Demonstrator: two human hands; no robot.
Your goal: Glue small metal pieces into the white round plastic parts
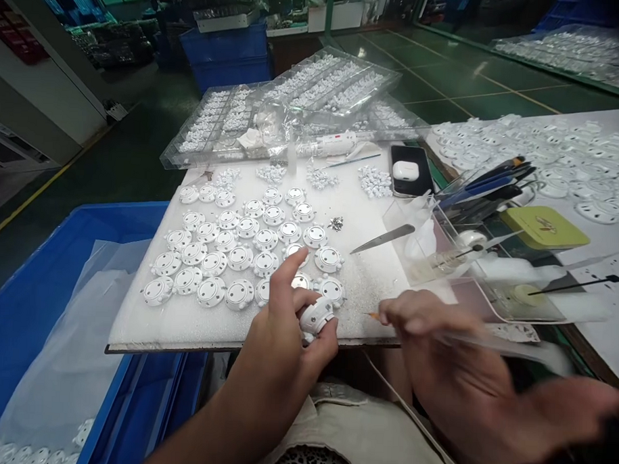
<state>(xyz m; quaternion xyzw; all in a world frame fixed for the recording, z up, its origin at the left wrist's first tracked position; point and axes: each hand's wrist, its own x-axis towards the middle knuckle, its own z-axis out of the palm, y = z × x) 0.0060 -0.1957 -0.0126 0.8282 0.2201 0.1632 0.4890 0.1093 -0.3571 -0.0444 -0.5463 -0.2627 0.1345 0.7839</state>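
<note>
Left hand (pixel 286 319): thumb and curled fingers pinch white round part (pixel 316 318), index finger raised.
Right hand (pixel 432 331), blurred: pinches thin tool (pixel 372 316), tip just right of part.
White foam board (pixel 379 282) under both hands. Rows of same parts (pixel 227 256) beyond left hand.
Blue crate (pixel 27 303) far left of it.
Clear trays (pixel 304 90) and green floor (pixel 472 82) far beyond.

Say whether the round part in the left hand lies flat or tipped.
Tipped: the left hand holds the round part tilted over the foam board, unlike the flat rows.
</note>
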